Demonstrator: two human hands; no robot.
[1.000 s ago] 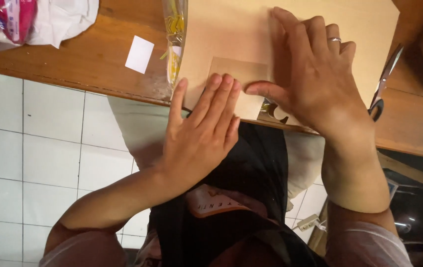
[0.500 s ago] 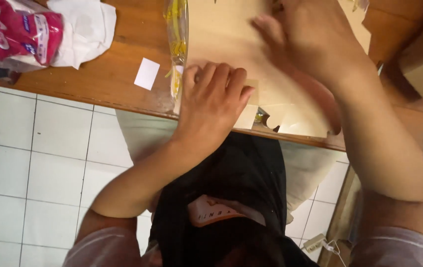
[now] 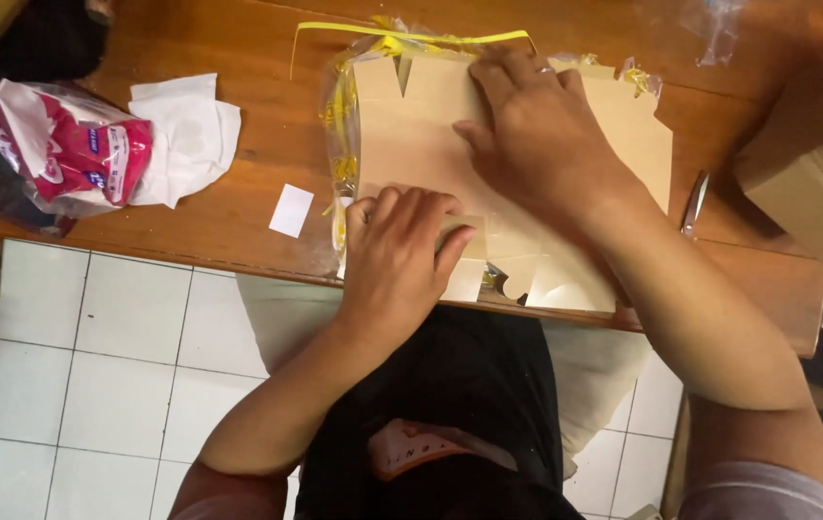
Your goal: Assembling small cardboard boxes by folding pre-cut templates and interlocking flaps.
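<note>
A flat tan cardboard box blank (image 3: pixel 411 144) lies on a wooden table (image 3: pixel 238 183), resting on a clear plastic wrapper with yellow trim (image 3: pixel 339 125). My left hand (image 3: pixel 397 260) curls over the blank's near edge, fingers bent down on a flap. My right hand (image 3: pixel 541 125), a ring on one finger, presses flat on the upper middle of the blank.
A small white paper slip (image 3: pixel 291 210) lies left of the blank. Further left sit a white tissue (image 3: pixel 185 135) and a pink-and-white plastic bag (image 3: pixel 60 159). Brown boxes (image 3: pixel 811 164) stand at the right, scissors (image 3: pixel 695 202) beside them. White floor tiles (image 3: pixel 75 347) show below.
My right hand slid from the blank's near edge up to its far part. My left hand went from flat on the blank to curled over its near flap. The view shifted, showing more table.
</note>
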